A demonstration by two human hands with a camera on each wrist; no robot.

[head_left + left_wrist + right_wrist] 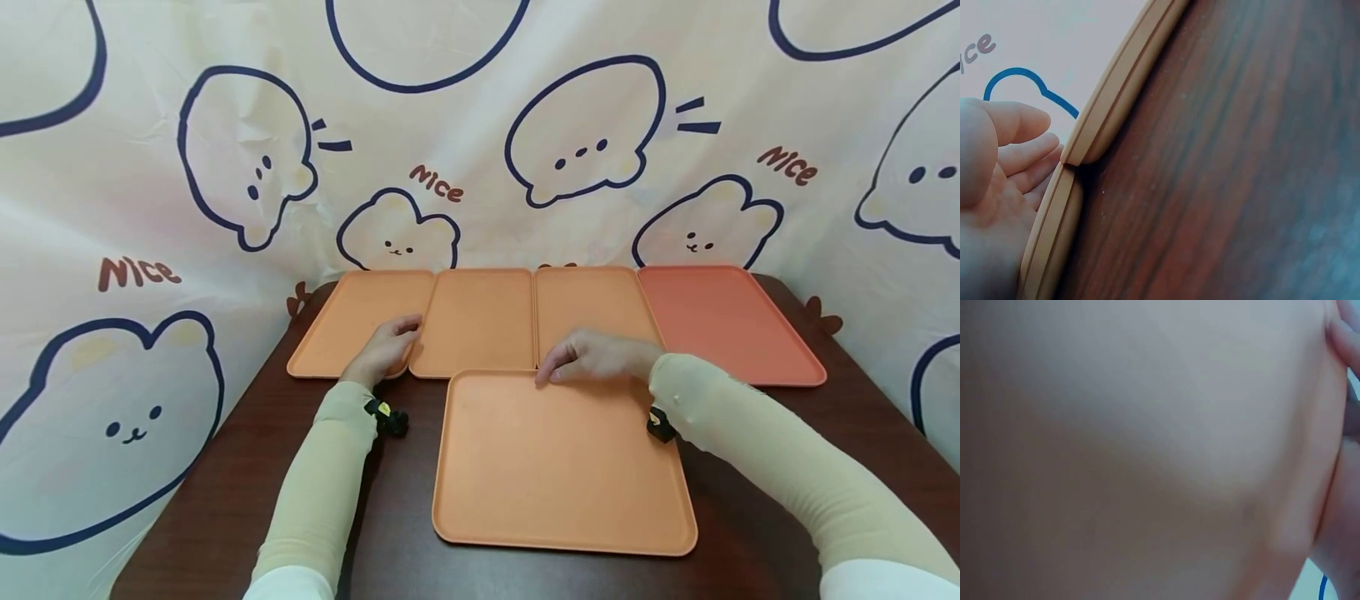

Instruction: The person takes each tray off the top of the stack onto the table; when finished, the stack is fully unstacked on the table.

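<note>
Three orange trays, a left one [360, 300], a middle one [480, 321] and a right one [592, 300], lie side by side along the table's far side. A red tray [727, 321] ends that row at the right. In front is another orange tray [562, 467], its far rim close to the row. My right hand [592, 356] pinches that far rim near its middle. The left hand [384, 348] is over the left tray by its seam with the middle one, holding nothing, its fingers [1022, 122] loosely bent in the left wrist view. The front tray's surface [1147, 425] fills most of the right wrist view, blurred.
The dark brown wooden table [405, 517] shows around the front tray. A pale cloth [480, 125] printed with bear drawings hangs behind the table and down both sides. Black wrist cameras sit at both wrists, below long pale sleeves [315, 475].
</note>
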